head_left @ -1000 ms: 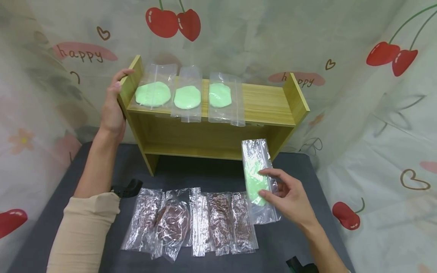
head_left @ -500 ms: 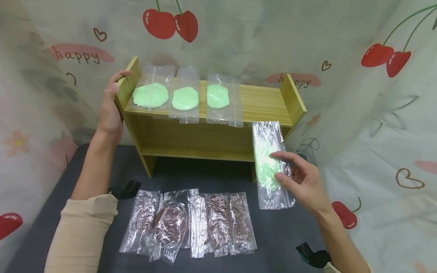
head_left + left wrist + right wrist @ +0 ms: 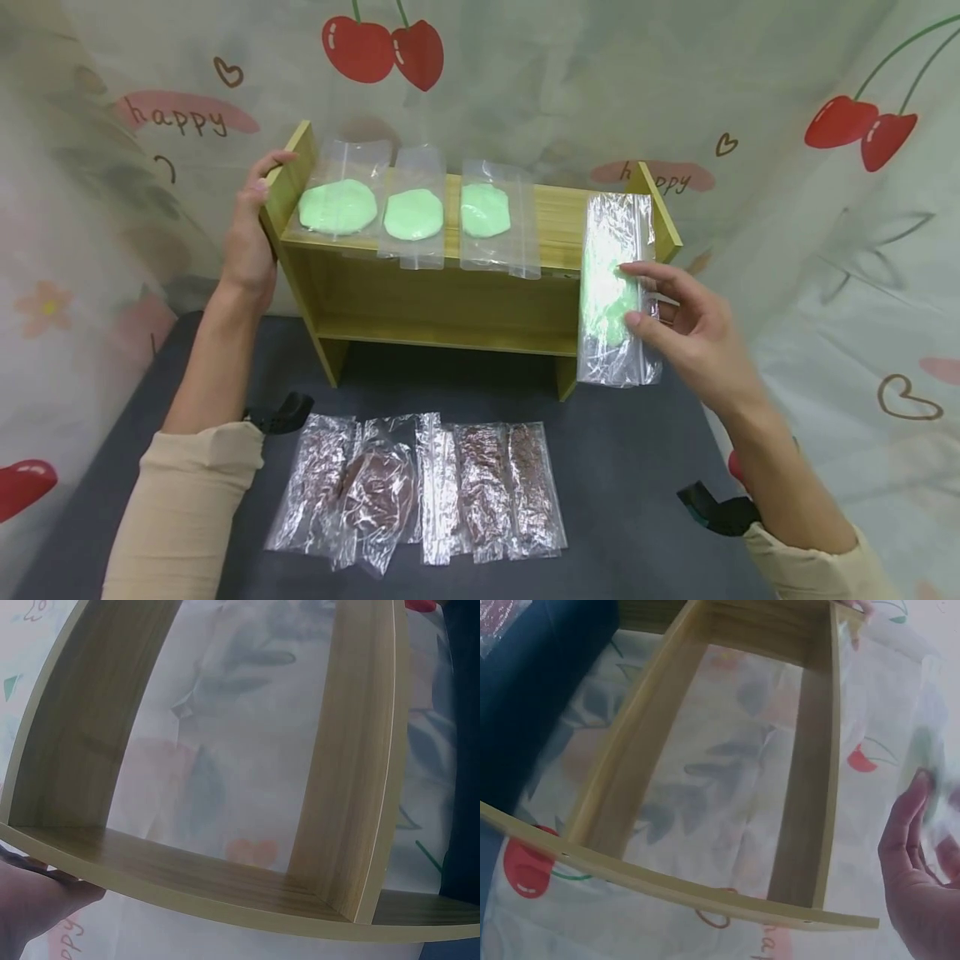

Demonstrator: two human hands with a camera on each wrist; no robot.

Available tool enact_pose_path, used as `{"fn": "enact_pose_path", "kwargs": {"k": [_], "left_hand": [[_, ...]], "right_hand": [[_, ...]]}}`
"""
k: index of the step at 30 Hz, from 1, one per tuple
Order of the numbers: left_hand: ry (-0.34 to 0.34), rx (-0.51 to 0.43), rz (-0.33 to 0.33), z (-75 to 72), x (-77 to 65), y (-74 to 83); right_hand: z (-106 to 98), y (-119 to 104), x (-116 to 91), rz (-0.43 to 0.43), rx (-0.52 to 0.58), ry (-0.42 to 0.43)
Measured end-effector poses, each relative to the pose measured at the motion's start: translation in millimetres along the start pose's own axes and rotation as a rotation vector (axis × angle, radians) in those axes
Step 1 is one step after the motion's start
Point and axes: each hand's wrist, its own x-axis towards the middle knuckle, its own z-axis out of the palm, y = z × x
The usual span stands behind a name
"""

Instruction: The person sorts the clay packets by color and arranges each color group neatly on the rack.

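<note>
A two-tier wooden shelf [image 3: 450,300] stands at the back of the table. My left hand [image 3: 251,229] grips its left side panel; part of that hand [image 3: 37,907] shows at the panel in the left wrist view. With thumb and fingers, my right hand [image 3: 686,325] pinches the right edge of a clear zip bag [image 3: 618,367] with a flat, light green piece inside. This bag hangs in front of the shelf's right end, covering part of the top board. The right wrist view has that hand [image 3: 922,877] at its right edge, the bag blurred there.
Three clear bags with green pieces, left [image 3: 337,208], middle [image 3: 413,215] and right [image 3: 485,210], lie along the top board, overhanging its front edge. Several shiny bags with dark brown contents [image 3: 378,492] lie on the dark table [image 3: 630,517]. Printed curtain [image 3: 525,92] surrounds the table.
My right hand has carried the bag with the green piece up and to the right, from above the table to the shelf's right end. The left hand keeps its place on the side panel.
</note>
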Motion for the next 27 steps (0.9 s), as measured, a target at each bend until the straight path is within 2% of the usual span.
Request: {"fn": "enact_pose_path", "kwargs": {"k": [3,10,20,27], "left_hand": [[-0.001,-0.004,0.002,0.5,0.6,-0.3],[-0.002,-0.014,0.000,1.9,1.1,-0.5],[-0.002,-0.013,0.005,2.1,0.7,0.3],[-0.008,-0.018,0.011,1.2,0.6,-0.3]], "right_hand": [[-2,-3,7,0.032,-0.030,0.009],[-3,-8,21,0.092,-0.189,0.030],[1,-14,44,0.189,-0.189,0.051],[10,-12,64,0.217,-0.189,0.032]]}}
